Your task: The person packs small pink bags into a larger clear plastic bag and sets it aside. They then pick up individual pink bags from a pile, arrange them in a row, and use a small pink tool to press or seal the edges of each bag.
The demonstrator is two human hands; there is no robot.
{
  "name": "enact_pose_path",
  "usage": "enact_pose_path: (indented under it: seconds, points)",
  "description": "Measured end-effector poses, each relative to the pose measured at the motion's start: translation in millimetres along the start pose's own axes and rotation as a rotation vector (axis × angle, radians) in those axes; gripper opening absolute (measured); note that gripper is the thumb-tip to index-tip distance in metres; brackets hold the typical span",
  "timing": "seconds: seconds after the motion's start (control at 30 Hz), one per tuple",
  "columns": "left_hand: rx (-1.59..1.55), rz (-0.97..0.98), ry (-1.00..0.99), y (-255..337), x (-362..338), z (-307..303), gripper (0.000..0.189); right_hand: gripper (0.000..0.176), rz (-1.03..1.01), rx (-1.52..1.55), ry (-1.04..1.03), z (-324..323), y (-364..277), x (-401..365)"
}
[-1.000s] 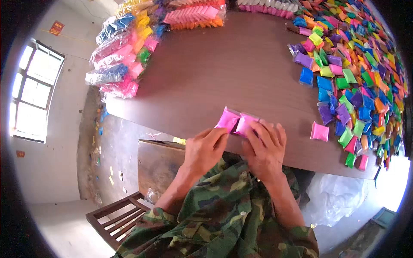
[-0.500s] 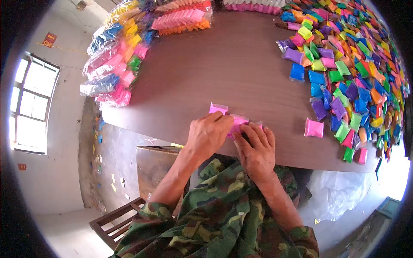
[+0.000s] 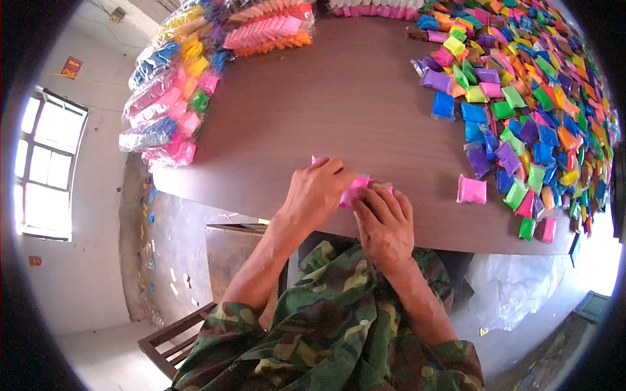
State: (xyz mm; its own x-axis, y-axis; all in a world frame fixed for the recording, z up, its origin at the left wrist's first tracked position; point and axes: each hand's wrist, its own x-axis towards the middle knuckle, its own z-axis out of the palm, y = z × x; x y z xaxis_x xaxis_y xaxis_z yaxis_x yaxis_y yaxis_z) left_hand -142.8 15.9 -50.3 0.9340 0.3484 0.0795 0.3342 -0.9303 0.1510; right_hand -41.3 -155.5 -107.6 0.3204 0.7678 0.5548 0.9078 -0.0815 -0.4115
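Observation:
Near the front edge of the table, small pink packets in clear wrap lie in a row under my hands. My left hand (image 3: pixel 317 193) is closed, its bent fingers over the left packets, so only a corner of the leftmost one shows. Between the hands a pink packet (image 3: pixel 354 191) is partly visible. My right hand (image 3: pixel 389 228) has its thumb and fingers pressed together at this packet's right end, with a bit of pink showing beyond the fingertips. What lies under the fingers is hidden. A single pink packet (image 3: pixel 471 190) rests apart to the right.
A large heap of small packets in many colours (image 3: pixel 515 133) covers the right of the brown table (image 3: pixel 313 91). Bagged bundles of packets (image 3: pixel 166 104) stand along the left edge, with more pink and orange bundles (image 3: pixel 267 32) at the back. A wooden chair (image 3: pixel 173 342) stands lower left.
My left hand has shifted slightly and now covers more of the leftmost pink packet. My right hand stays almost in place. The whole view has moved a little.

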Motion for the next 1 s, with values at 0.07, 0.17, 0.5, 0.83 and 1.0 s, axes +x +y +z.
enact_pose_path:
  seconds: [0.07, 0.17, 0.5, 0.83, 1.0]
  points:
    - [-0.011, -0.022, 0.078, -1, 0, 2, 0.016, 0.033, -0.008, -0.005, -0.017, -1, 2, 0]
    - [-0.087, -0.025, 0.238, 3, -4, 2, 0.015, 0.032, 0.084, 0.061, 0.037, -10, -3, 4]
    - [-0.26, -0.045, 0.201, 44, -26, 14, 0.007, 0.032, 0.156, -0.006, 0.088, -20, 12, -20]
    - [-0.244, -0.054, 0.152, 52, -15, 14, 0.009, 0.035, 0.199, 0.036, 0.117, -17, 11, -19]
    - [-0.204, -0.138, 0.258, 50, -20, 16, 0.007, 0.037, 0.205, 0.076, 0.076, -25, 12, -16]
